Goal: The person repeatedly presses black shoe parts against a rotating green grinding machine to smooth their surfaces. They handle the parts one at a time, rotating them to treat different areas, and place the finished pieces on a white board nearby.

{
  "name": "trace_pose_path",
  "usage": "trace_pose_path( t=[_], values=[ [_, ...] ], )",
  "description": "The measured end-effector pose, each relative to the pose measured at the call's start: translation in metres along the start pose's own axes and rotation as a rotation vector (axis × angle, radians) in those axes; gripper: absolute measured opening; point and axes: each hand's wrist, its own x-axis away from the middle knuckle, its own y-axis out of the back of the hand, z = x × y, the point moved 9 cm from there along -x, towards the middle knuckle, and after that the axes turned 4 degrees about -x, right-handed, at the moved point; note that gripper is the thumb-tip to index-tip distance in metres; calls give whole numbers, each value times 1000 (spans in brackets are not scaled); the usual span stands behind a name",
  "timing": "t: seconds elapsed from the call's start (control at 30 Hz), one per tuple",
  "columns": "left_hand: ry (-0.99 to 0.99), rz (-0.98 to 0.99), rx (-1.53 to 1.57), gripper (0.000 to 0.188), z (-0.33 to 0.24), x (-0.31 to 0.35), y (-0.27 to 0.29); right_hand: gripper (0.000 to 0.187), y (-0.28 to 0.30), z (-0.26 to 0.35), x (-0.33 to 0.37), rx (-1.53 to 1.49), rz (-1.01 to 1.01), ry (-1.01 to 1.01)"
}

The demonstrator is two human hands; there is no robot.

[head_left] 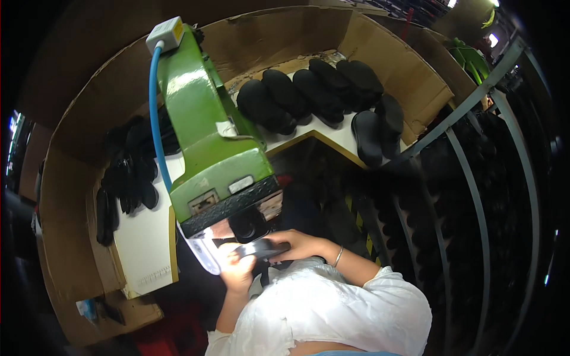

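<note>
Between my two hands is a dark shoe sole (261, 248), tilted, with a pale shine along its edge. My left hand (236, 272) is closed on its left end, beside a bright white lamp (205, 255). From the right, my right hand (300, 245) grips the other end with its fingers wrapped over it; a thin bracelet circles that wrist. The sole is just below the dark front of a green machine head (222, 172), close to my body. Whether the sole touches the machine cannot be made out.
Black shoe soles (267, 107) stand in a row on the white tabletop (332, 137), and more soles (127, 184) are piled at left. Cardboard walls (285, 32) surround the table. A blue cable (155, 118) runs down the machine. Grey metal rack bars (475, 184) rise at right.
</note>
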Motion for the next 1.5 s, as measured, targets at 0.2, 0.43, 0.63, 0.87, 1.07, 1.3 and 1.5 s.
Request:
trace_pose_path(
  t=[0.2,0.43,0.63,0.87,1.07,1.3,1.5],
  values=[
    [52,297,-324,21,4,-31,-73,49,-19,-52,8,-397,-244,-34],
    [283,286,-29,29,9,-17,-46,45,17,-9,36,-149,1,-126],
    [124,115,-118,30,22,-14,-25,45,118,29,56,-490,-467,225],
    [-114,-41,-211,29,-30,-26,10,45,81,39,24,-354,-500,275],
    [120,182,-39,20,13,-24,50,38,41,58,-7,-277,-371,291],
    [72,386,-451,25,63,-6,-20,33,36,84,-20,37,-276,339],
    [170,287,-87,35,7,-29,-65,38,43,10,-14,-351,-241,102]
  ],
)
